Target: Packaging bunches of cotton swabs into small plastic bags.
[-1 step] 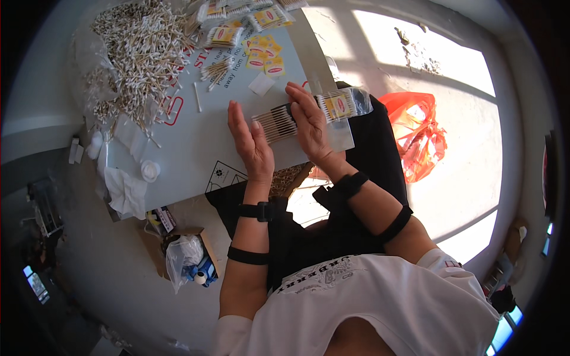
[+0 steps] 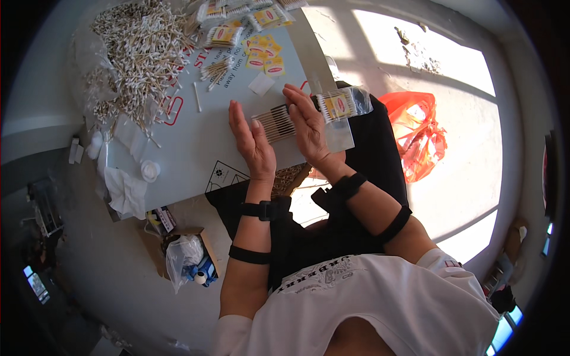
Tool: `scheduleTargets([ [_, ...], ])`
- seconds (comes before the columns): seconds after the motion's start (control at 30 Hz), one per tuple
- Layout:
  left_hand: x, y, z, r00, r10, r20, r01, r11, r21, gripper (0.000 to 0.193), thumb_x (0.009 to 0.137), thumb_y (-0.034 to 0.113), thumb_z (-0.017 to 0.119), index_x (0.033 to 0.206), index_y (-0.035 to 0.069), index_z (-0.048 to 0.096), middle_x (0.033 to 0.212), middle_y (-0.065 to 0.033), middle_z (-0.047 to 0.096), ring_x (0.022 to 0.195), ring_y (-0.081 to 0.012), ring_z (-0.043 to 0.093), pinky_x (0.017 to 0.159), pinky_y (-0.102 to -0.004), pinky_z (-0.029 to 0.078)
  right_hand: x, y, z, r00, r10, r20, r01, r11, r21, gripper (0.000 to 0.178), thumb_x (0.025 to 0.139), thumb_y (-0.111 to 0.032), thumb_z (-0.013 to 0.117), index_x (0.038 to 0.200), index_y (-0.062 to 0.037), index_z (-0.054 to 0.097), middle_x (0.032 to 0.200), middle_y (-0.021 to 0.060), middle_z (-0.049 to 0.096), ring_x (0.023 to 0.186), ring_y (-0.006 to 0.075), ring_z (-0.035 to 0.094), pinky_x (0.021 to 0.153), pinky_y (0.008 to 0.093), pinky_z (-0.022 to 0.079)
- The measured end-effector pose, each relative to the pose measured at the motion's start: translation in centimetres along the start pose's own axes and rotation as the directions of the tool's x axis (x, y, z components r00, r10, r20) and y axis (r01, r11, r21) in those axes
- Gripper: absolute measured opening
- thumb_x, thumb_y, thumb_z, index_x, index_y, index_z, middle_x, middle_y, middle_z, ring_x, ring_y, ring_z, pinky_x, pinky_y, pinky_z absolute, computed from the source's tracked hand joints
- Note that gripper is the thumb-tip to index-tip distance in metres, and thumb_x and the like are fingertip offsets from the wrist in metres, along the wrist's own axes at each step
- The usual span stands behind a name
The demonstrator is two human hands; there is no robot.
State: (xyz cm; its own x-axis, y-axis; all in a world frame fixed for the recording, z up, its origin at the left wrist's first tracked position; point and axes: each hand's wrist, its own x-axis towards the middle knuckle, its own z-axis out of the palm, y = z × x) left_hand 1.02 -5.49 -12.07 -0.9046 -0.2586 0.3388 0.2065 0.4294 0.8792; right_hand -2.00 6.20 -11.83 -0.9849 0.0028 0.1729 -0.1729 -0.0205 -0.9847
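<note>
Strong sunlight came from the right and made bright, glaring patches on the floor (image 2: 469, 148). The left side was dim. Edges bent and darkened toward the rim.

A big heap of loose cotton swabs (image 2: 139, 56) lies at the far left of the pale board (image 2: 196, 148), and small yellow packets (image 2: 261, 56) lie near its top edge. A white cloth (image 2: 126, 193) and a small round white lid (image 2: 150, 171) sit at the board's near left corner. On the floor, an orange plastic bag (image 2: 418, 133) lies in the sun on the right, and a clear plastic bag (image 2: 181, 255) sits in a cardboard box on the left.
</note>
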Motion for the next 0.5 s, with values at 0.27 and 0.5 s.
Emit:
scheduleTargets([
  [0.27,-0.1,0.9,1.2,0.994,-0.108,0.018,0.109,0.973,-0.203,0.051,0.102,0.023,0.042,0.148,0.001,0.031,0.154,-0.0205,0.027,0.143,-0.0348,0.027,0.116,-0.0433,0.023,0.5,-0.2,-1.0,0.995,0.038,0.090,-0.035,0.998,-0.043,0.032,0.096,-0.005,0.052,0.127,0.0007,0.056,0.139,0.0129,0.050,0.129,0.0242,0.047,0.108,0.0326,0.036],
  [0.5,-1.2,2.0,-1.9,0.875,-0.063,0.480,-0.281,0.740,0.611,0.075,0.090,0.033,0.062,0.148,-0.002,0.029,0.156,-0.0202,0.022,0.147,-0.0350,0.017,0.118,-0.0522,0.013,1.4,-2.4,-4.3,0.750,-0.174,0.638,0.640,0.434,-0.633,0.045,0.082,-0.020,0.067,0.123,-0.0043,0.061,0.137,0.0082,0.052,0.119,0.0273,0.048,0.100,0.0413,0.039],
])
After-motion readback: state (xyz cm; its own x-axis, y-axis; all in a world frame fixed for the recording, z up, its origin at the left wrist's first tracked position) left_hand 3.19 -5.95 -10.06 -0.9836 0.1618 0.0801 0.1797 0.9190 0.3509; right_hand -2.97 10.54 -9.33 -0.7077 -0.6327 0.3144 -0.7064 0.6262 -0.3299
